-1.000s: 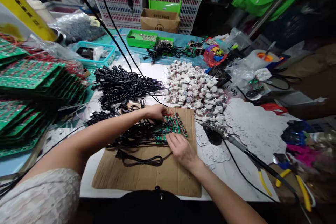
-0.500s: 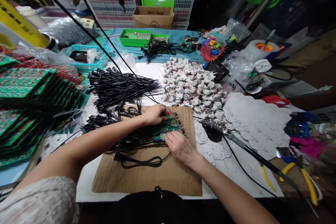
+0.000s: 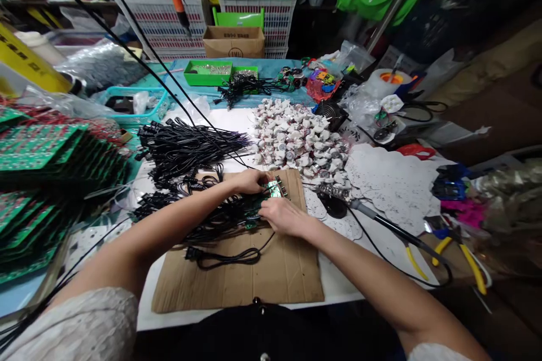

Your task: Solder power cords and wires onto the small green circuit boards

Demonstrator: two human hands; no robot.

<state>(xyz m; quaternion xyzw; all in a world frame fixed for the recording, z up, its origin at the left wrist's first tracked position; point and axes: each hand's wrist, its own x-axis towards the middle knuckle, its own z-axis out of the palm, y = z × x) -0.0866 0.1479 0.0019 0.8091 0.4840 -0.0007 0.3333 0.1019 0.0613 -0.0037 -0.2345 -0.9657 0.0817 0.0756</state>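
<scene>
1. Cluttered workshop bench, white-topped and ringed by slatted crates; items run left to right.
2. Stacked green circuit panels: flat, rigid, fanned in overlapping piles at the far left.
3. Bundle of black leads: thin, flexible, laid roughly parallel, plug ends together.
4. Corrugated cardboard sheet: matte brown, apparently a working mat that spares the bench.
5. Left hand: fingers curled down on the far edge of the small green circuit board, seemingly steadying it; grip narrow, pinching the board's edge.
6. The board lies at the cardboard's upper centre, between both hands, with black wires trailing leftward from it.
7. Right hand: fingers pressed on the board's near edge; grip closed upon it.
8. Heap of white round parts: small, disc-like, piled beyond the cardboard.
9. Soldering iron: metal tip, dark cable, resting to the right.
10. Yellow-handled pliers: near the right edge.
</scene>
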